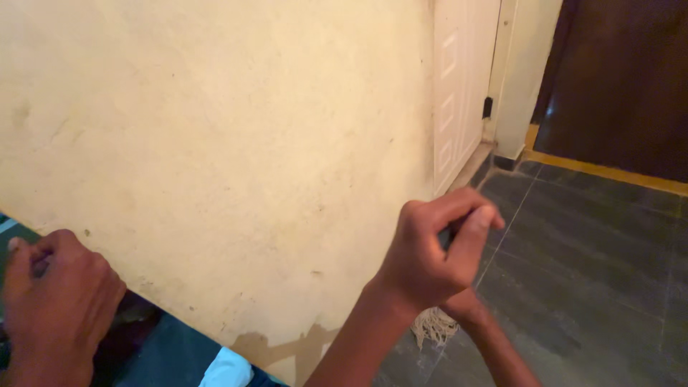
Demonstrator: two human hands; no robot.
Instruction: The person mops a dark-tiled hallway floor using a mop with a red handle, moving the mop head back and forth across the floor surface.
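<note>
My right hand (430, 258) is curled into a fist in the middle of the view, closed around a thin dark handle (447, 234) that shows between the fingers and thumb. Just below that hand, whitish frayed mop strands (432, 327) hang over the grey floor. A bare limb (494, 344) runs down to the bottom edge beneath the hand; I cannot tell what part it is. My left hand (57, 301) is at the lower left, close to the wall's base, fingers closed on something dark (39, 266) that is mostly hidden.
A stained cream wall (215, 143) fills the left and centre. Beyond it are a white panelled door (459, 79), a dark brown door (623, 79) and a yellow floor strip (609, 172). Dark grey tiles (595, 272) cover the right. A pale blue-white object (226, 369) lies at the bottom.
</note>
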